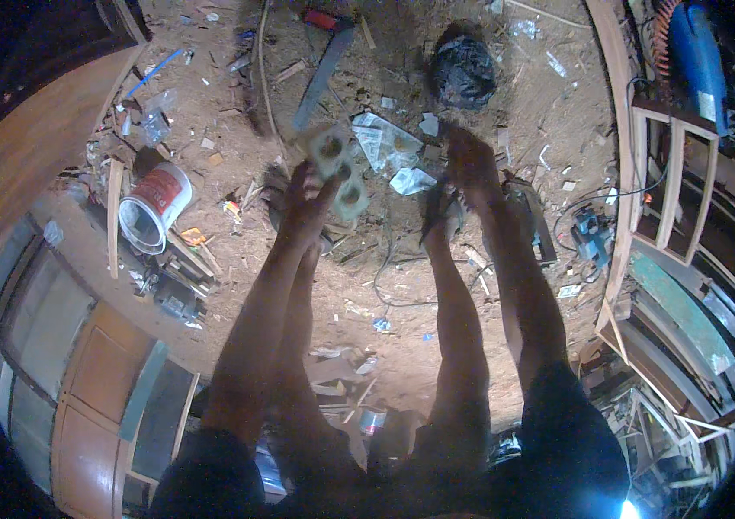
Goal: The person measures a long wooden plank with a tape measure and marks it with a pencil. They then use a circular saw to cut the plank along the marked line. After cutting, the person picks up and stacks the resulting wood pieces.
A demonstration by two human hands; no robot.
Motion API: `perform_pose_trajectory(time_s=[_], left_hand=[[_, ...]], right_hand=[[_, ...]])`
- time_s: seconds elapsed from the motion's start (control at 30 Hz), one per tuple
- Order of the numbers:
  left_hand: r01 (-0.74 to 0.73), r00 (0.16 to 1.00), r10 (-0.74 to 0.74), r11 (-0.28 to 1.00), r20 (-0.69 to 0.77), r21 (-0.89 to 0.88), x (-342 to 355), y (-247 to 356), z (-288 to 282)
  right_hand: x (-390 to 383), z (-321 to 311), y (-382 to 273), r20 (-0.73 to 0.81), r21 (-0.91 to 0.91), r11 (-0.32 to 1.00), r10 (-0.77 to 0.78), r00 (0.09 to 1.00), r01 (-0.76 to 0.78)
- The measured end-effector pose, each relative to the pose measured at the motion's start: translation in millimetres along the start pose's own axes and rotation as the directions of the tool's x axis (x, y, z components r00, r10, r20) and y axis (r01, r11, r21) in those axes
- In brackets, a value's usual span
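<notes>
My left hand (305, 201) grips a pale greenish flat piece with round holes (330, 149), its thumb lying across the middle. The piece hangs just above the littered dirt ground, near my left foot. To the right, my right hand (474, 166) reaches low over the ground beside my right foot (439, 227). Its fingers are dark and blurred, so I cannot make out whether they hold anything. Between the hands lie a crumpled clear plastic sheet (382, 141) and a smaller pale scrap (412, 181).
A handsaw (322, 80) with a red handle and a black plastic bag (463, 73) lie ahead. On the left, a white bucket (156, 208) is tipped over. A blue-grey power tool (592, 237) with a cable sits right, beside wooden frames (670, 186). Wood scraps litter the ground.
</notes>
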State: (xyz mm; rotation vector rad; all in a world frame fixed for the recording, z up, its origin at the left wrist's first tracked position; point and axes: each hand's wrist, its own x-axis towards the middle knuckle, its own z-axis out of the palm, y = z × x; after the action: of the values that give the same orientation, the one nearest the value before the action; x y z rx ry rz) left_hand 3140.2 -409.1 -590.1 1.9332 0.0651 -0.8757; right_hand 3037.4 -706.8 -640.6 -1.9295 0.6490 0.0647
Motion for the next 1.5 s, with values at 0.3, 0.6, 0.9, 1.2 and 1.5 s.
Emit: perform_pose_trajectory(time_s=[0.3, 0.6, 0.9, 1.2, 1.5], left_hand=[[0.224, 0.972, -0.207, 0.959, 0.106, -0.175, -21, -13, -32], [0.104, 0.994, -0.107, 0.977, -0.010, -0.189, -7, -1, -61], [0.181, 0.984, -0.167, 0.911, 0.070, -0.370, -7, -3, -89], [0.138, 0.989, -0.107, 0.911, 0.100, -0.388, -7, 7, -103], [0.113, 0.989, -0.092, 0.973, 0.112, -0.200, -12, 4, -102]], right_hand=[[-22, 33, -133, 0.320, 0.184, 0.928, 0.256, 0.912, -0.325], [-50, 99, -179, 0.276, -0.443, 0.865, -0.120, 0.954, 0.236], [-22, 118, -253, 0.134, -0.358, 0.925, 0.186, 0.973, -0.127], [3, 140, -257, 0.284, -0.438, 0.898, 0.185, 0.941, -0.044], [3, 140, -243, 0.325, -0.381, 0.924, 0.122, 0.938, 0.012]])
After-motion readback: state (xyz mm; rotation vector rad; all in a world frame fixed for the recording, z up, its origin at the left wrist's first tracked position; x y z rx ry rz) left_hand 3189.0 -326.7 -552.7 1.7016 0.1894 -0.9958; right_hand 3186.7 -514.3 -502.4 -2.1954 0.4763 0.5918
